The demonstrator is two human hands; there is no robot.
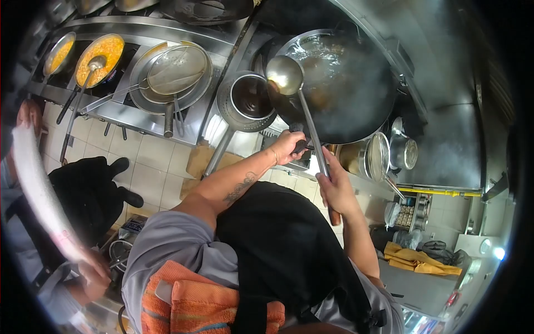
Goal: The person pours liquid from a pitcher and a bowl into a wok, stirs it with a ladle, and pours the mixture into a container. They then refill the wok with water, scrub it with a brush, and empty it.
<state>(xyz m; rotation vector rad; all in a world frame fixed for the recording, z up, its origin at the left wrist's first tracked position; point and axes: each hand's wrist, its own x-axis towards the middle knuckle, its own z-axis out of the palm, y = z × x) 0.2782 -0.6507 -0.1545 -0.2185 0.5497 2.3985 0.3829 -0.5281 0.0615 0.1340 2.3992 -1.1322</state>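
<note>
My left hand (289, 146) is closed around the dark handle of a large black wok (356, 129) that stands on the range, steaming, with shiny brownish liquid inside. In my right hand (338, 186) is the long shaft of a ladle (314, 131), gripped near its wooden end. The ladle's round metal bowl hangs over the wok's left rim, close to a pot of dark liquid (250, 96). Steam blurs part of the wok's contents.
Stacked strainers (178, 69) rest on a pan at left. Beyond them, a pan of orange-yellow food (103, 55) has a ladle in it. Another person (83, 284) at far left holds a long white thing. More pans and a strainer (378, 156) stand right of the wok.
</note>
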